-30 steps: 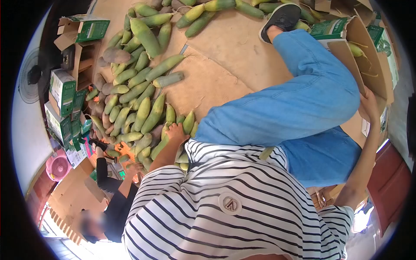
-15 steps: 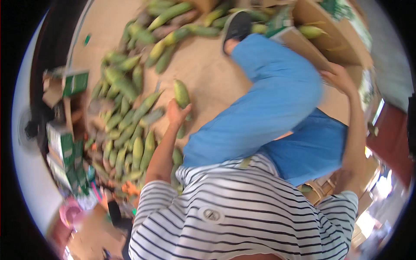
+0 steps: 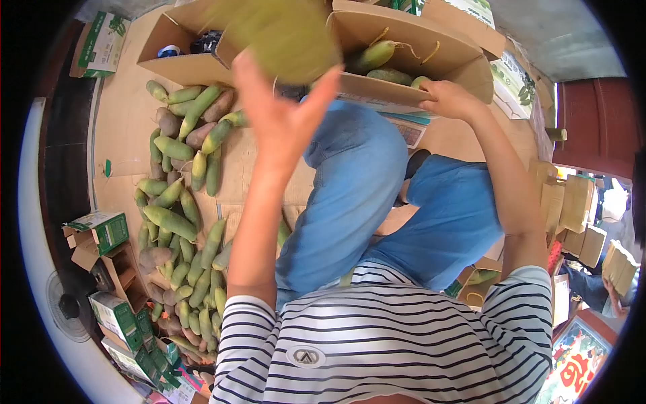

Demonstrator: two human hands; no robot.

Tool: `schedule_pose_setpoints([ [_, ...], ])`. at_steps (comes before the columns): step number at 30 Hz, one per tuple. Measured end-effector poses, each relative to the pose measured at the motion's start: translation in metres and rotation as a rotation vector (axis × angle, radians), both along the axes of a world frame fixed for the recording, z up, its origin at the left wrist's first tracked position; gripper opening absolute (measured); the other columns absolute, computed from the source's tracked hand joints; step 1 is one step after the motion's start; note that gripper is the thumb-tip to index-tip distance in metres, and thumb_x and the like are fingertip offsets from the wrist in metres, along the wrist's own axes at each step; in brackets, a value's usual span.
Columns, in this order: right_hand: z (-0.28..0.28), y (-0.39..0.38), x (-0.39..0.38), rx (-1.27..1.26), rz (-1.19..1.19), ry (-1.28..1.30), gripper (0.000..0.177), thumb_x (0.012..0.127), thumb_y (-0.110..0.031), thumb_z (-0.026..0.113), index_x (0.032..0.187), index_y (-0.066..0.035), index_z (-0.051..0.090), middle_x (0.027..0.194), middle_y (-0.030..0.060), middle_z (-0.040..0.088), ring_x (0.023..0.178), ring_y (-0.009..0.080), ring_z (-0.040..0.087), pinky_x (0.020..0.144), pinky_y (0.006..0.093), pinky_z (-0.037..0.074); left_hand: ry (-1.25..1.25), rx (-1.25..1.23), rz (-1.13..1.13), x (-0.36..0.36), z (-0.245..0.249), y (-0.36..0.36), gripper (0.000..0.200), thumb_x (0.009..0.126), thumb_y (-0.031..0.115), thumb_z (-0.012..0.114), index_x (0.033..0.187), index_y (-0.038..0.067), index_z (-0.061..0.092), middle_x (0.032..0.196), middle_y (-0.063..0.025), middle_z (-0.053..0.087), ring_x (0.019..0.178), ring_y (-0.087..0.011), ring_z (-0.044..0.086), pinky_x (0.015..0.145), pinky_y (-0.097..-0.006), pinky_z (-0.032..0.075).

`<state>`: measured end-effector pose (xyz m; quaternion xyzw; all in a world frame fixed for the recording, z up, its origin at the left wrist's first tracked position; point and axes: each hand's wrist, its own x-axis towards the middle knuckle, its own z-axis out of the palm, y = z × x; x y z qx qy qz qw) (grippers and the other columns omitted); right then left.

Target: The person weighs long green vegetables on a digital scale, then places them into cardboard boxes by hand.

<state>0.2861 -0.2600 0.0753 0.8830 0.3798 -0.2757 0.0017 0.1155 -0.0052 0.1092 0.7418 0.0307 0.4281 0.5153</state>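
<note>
A large green radish (image 3: 279, 40), smeared by motion, is held up close to the camera in my left hand (image 3: 272, 111), its thumb and fingers spread around the lower end. My right hand (image 3: 452, 101) grips the near wall of an open cardboard box (image 3: 444, 57). Inside that box lie a few green radishes (image 3: 377, 56), one of them close to my right fingertips. To the left, a heap of green radishes (image 3: 171, 222) covers the floor, with some brownish ones among them.
Another open carton (image 3: 185, 67) with dark items stands at the upper left. Green and white boxes (image 3: 114, 316) are stacked at the left beside a fan (image 3: 67, 304). My bent legs (image 3: 356, 155) lie between the heap and the box. Another person's hand (image 3: 614, 296) shows at far right.
My left hand has lifted the green radish from beside the heap up toward the boxes. The view has swung, and more of the box's inside shows. My right hand stays at the box.
</note>
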Motion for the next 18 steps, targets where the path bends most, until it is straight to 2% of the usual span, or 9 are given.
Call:
schedule_pose_setpoints([
  [3,0.005,0.003,-0.007,-0.035,-0.007,-0.032,0.035,0.080,-0.026,0.060,0.104,0.001,0.056,0.104,0.0188,0.060,0.101,0.0340,0.056,0.085,0.0427,0.044,0.006,0.443,0.016,0.048,0.021,-0.025,0.060,0.067,0.022,0.075,0.115,0.000,0.047,0.104,-0.0199,0.049,0.094,-0.0370,0.051,0.083,-0.0418,0.044],
  [5,0.008,0.001,-0.010,-0.024,0.005,-0.051,0.034,0.080,-0.026,0.060,0.102,0.001,0.057,0.104,0.0194,0.060,0.101,0.0340,0.056,0.085,0.0427,0.045,0.345,0.542,-0.122,0.056,0.019,-0.038,0.051,0.074,0.020,0.071,0.117,0.000,0.050,0.108,-0.0193,0.052,0.096,-0.0360,0.054,0.085,-0.0397,0.045],
  [8,0.004,-0.006,-0.010,0.007,0.034,-0.061,0.033,0.081,-0.026,0.060,0.100,0.001,0.058,0.102,0.0202,0.061,0.101,0.0344,0.057,0.085,0.0429,0.045,0.361,0.574,-0.186,0.045,0.022,-0.039,0.052,0.075,0.021,0.070,0.119,0.001,0.050,0.112,-0.0196,0.053,0.100,-0.0365,0.053,0.086,-0.0404,0.044],
  [13,-0.005,-0.019,-0.002,-0.010,0.049,-0.054,0.035,0.082,-0.029,0.059,0.102,0.000,0.059,0.100,0.0206,0.062,0.098,0.0358,0.058,0.084,0.0440,0.046,0.312,0.591,-0.228,0.020,0.081,-0.038,0.042,0.079,0.021,0.069,0.112,0.000,0.056,0.104,-0.0129,0.058,0.096,-0.0235,0.056,0.083,-0.0330,0.044],
  [14,-0.010,-0.025,0.000,0.012,0.053,-0.062,0.033,0.083,-0.029,0.059,0.101,-0.002,0.059,0.101,0.0197,0.062,0.098,0.0358,0.058,0.084,0.0442,0.046,0.244,0.587,-0.259,0.019,0.092,-0.040,0.043,0.079,0.021,0.071,0.114,0.002,0.057,0.104,-0.0103,0.059,0.094,-0.0202,0.057,0.082,-0.0306,0.043],
  [15,-0.012,-0.027,0.003,0.008,0.088,-0.055,0.033,0.083,-0.029,0.059,0.102,-0.002,0.058,0.100,0.0191,0.062,0.098,0.0359,0.058,0.084,0.0445,0.046,0.317,0.636,-0.223,0.019,0.095,-0.037,0.041,0.082,0.027,0.068,0.115,0.004,0.059,0.106,-0.0068,0.062,0.095,-0.0159,0.057,0.084,-0.0285,0.042],
  [17,-0.014,-0.034,0.005,0.081,0.048,-0.053,0.032,0.082,-0.029,0.060,0.100,-0.002,0.058,0.099,0.0183,0.062,0.095,0.0353,0.059,0.080,0.0443,0.047,0.273,0.424,-0.250,0.015,0.107,-0.056,0.032,0.084,0.018,0.065,0.106,-0.003,0.056,0.089,-0.0085,0.061,0.081,-0.0171,0.059,0.073,-0.0276,0.046],
  [18,-0.012,-0.037,0.000,0.199,0.038,-0.219,0.029,0.084,-0.029,0.057,0.099,-0.004,0.058,0.095,0.0162,0.063,0.091,0.0341,0.060,0.076,0.0433,0.048,0.254,0.320,-0.286,0.015,0.109,-0.062,0.029,0.084,0.015,0.063,0.104,-0.006,0.056,0.083,-0.0085,0.060,0.077,-0.0167,0.059,0.070,-0.0270,0.047],
])
